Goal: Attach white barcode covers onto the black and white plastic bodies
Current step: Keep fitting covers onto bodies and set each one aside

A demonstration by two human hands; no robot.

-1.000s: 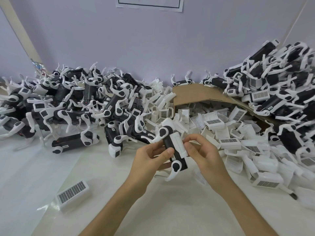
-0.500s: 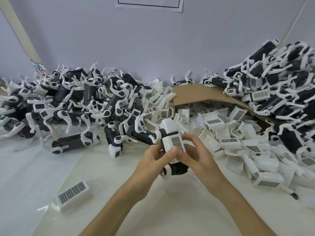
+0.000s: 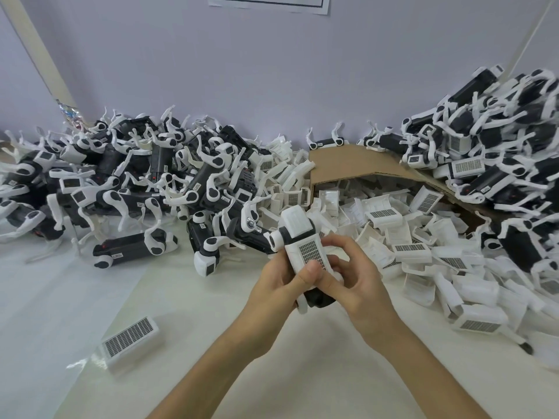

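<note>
Clasping a plastic body (image 3: pixel 320 299), left hand (image 3: pixel 272 285) and right hand (image 3: pixel 360 285) pinch its barcode cover (image 3: pixel 308 252) (label up). Spare cover (image 3: pixel 130 340): seven o'clock.

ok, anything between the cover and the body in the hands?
Nothing visible. The cover lies on the body, barcode up. The left hand and right hand grip the body, left thumb on the cover's near end. Seated fully? Cannot tell.
</note>
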